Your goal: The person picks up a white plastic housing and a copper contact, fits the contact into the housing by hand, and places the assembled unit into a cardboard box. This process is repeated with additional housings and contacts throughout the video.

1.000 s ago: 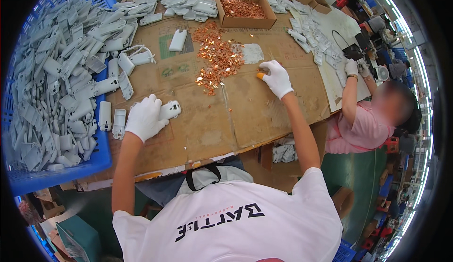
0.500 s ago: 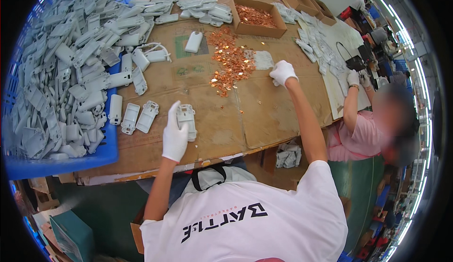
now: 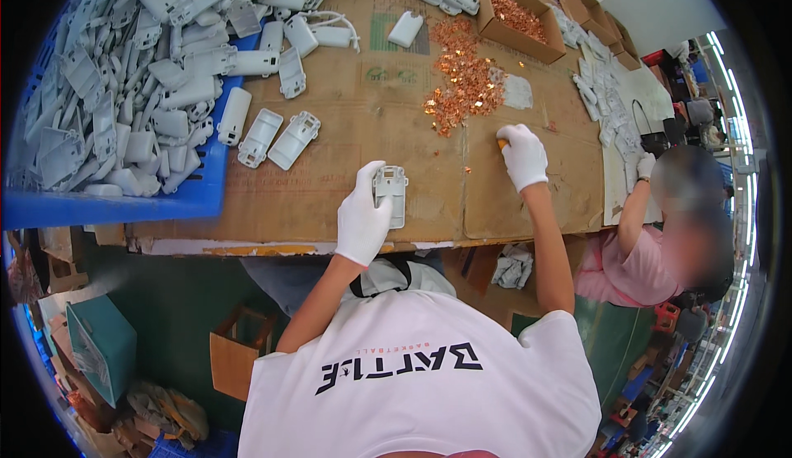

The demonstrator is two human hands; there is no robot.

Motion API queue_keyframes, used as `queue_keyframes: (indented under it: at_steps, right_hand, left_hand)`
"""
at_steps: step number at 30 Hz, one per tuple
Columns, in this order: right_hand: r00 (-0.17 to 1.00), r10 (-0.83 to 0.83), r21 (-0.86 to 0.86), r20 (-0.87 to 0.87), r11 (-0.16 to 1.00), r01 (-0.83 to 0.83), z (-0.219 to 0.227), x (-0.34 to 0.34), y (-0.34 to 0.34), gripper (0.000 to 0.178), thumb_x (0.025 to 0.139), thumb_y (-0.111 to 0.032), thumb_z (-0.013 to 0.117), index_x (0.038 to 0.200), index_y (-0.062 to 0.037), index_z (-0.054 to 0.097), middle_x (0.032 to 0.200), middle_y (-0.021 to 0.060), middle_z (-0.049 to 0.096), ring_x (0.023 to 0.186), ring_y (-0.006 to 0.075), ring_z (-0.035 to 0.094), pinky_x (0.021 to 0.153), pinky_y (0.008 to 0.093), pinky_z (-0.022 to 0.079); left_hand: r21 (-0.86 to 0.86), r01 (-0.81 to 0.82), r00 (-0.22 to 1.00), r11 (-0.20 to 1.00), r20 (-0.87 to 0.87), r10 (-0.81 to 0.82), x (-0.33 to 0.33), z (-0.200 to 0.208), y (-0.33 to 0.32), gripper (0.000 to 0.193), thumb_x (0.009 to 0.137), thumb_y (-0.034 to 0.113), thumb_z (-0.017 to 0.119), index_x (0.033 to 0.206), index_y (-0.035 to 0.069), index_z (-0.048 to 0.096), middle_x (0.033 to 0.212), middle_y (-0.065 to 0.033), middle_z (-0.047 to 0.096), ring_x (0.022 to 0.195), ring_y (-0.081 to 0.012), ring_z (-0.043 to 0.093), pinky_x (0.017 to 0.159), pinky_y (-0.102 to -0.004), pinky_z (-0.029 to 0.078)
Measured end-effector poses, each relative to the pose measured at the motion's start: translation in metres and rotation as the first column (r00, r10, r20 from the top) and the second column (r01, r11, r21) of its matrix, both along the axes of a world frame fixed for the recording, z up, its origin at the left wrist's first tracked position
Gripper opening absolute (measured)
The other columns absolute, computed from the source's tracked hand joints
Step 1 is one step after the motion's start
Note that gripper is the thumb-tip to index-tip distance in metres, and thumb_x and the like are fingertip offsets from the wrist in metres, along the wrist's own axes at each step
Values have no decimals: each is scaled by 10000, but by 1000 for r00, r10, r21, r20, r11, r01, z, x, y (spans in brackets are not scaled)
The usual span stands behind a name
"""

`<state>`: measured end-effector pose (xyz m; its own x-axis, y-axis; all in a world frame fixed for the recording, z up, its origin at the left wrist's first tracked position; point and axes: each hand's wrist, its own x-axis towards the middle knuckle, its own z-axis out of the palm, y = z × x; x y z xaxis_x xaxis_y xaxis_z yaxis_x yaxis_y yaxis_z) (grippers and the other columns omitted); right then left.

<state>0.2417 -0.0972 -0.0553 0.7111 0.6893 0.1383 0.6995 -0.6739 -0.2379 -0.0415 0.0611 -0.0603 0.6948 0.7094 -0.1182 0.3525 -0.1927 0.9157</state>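
Observation:
My left hand (image 3: 363, 220), in a white glove, grips a light grey plastic housing (image 3: 397, 207) near the table's front edge. The housing's hollow, ribbed side faces up, with my thumb over its left side. To the right, my gloved right hand (image 3: 525, 159) is closed, and a small copper-coloured metal piece (image 3: 502, 143) shows at its fingertips. Beyond the hands lies a loose pile of small copper pieces (image 3: 464, 87), with a few strays nearer me. Two hollow-side-up housings (image 3: 294, 140) lie left of my left hand.
A blue crate (image 3: 186, 202) heaped with housings fills the left. At the back stands a cardboard box (image 3: 528, 44) of copper pieces. More housings (image 3: 606, 99) cover the right side, where a person in a pink top (image 3: 631, 260) works. Cardboard (image 3: 330, 186) covers the table.
The whole view has shifted. My right hand has come back nearer me from beside the pale patch, a copper piece now showing at its fingertips. My left thumb now lies over the housing.

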Motion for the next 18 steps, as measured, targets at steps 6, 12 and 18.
queue_keyframes:
  at_steps: [6,12,18]
  right_hand:
    - [991,75,94,115,992,-86,-14,14,-7,116,838,-102,665,944,-133,698,902,107,680,835,349,660,753,443,534]
    - [970,134,80,205,985,-153,-16,16,0,123,820,-93,672,937,-125,695,886,110,672,818,342,657,742,429,531]
    - [901,408,382,-148,864,-329,53,-94,31,230,719,4,658,929,-71,716,907,130,679,844,300,667,790,373,539]
  left_hand:
    - [-41,58,998,997,3,-58,-1,3,-7,497,874,89,589,1358,129,483,1071,-237,680,1028,-421,647,879,-463,516]
    - [78,124,988,989,80,-130,3,5,-13,544,851,61,596,1382,72,475,1204,-211,647,1095,-393,627,921,-437,520]
    - [183,52,996,982,62,-64,-4,13,-22,534,838,53,603,1360,81,492,1190,-192,642,1062,-381,636,894,-448,535]
